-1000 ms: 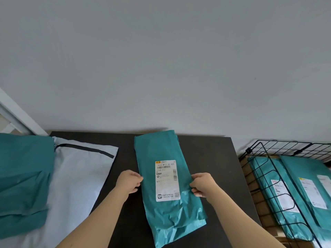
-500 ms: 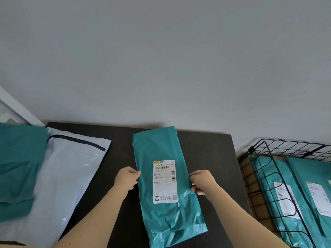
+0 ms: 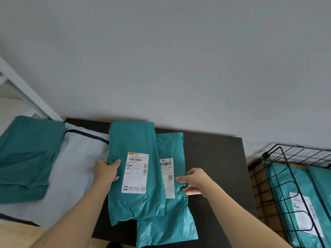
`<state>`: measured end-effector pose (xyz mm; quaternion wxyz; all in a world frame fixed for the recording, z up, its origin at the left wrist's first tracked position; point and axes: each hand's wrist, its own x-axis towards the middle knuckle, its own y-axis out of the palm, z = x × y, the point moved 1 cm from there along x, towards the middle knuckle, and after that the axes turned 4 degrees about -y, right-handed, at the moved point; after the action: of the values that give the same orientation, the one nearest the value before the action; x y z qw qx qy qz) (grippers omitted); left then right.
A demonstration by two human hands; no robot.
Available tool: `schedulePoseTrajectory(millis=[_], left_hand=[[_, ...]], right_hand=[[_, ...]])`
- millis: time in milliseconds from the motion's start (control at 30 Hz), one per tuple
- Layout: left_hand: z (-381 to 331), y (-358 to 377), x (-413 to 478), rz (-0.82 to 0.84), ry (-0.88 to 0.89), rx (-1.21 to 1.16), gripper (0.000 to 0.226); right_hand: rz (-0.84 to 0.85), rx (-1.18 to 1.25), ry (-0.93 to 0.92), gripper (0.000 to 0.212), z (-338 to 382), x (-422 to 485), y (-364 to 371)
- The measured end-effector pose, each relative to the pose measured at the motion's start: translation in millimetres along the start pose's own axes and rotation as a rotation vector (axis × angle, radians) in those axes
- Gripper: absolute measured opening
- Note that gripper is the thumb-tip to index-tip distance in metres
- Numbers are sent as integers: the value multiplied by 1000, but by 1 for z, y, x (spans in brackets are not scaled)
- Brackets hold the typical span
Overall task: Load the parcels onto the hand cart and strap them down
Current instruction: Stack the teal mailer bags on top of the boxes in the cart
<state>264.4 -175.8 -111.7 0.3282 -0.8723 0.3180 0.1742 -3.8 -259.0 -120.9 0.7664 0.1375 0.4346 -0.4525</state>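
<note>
On the black table (image 3: 216, 163) lie two long teal parcels with white labels. My left hand (image 3: 105, 171) grips the left edge of the upper teal parcel (image 3: 133, 140), thumb on top, and this parcel overlaps the lower one. My right hand (image 3: 194, 179) pinches the right edge of the lower teal parcel (image 3: 172, 221), which shows to the right of and below the upper one. The black wire hand cart (image 3: 279, 178) stands at the right, apart from both hands, with teal labelled parcels (image 3: 290, 199) lying inside it.
A pale grey mailer bag (image 3: 71, 169) with a black strip covers the table's left part. More teal bags (image 3: 26, 156) are piled on it at the far left. A grey wall rises right behind the table. A brown cardboard sheet lines the cart's bottom.
Both hands held one stack by its edges. Now my left hand has slid the upper parcel to the left, uncovering a second parcel under it that my right hand holds. The view has shifted.
</note>
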Motion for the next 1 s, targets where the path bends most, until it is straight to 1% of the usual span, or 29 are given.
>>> schedulePoseTrajectory(millis=[133, 233, 333, 400, 500, 667, 767, 867, 1000], left_hand=[[5, 2, -16, 33, -7, -33, 15], [9, 0, -21, 50, 15, -23, 18], [4, 1, -31, 82, 53, -25, 14], [-5, 5, -38, 107, 99, -10, 13], [-23, 14, -52, 187, 172, -6, 20], [-45, 45, -89, 380, 230, 11, 20], [-51, 67, -120, 500, 268, 15, 18], [-52, 84, -149, 583, 302, 38, 17], [-49, 108, -185, 669, 325, 57, 20]], right_hand=[[-9, -108, -43, 33, -4, 0, 6], [-45, -129, -35, 30, -7, -6, 3], [-117, -20, -17, 20, -14, -19, -1], [-161, 53, -50, 19, -18, -33, -6], [-256, 125, -115, 25, -27, -59, -18], [-506, 166, -148, 44, -56, -106, -41], [-618, 193, -153, 43, -78, -134, -55], [-715, 249, -150, 38, -101, -163, -68], [-844, 297, -113, 51, -131, -196, -93]])
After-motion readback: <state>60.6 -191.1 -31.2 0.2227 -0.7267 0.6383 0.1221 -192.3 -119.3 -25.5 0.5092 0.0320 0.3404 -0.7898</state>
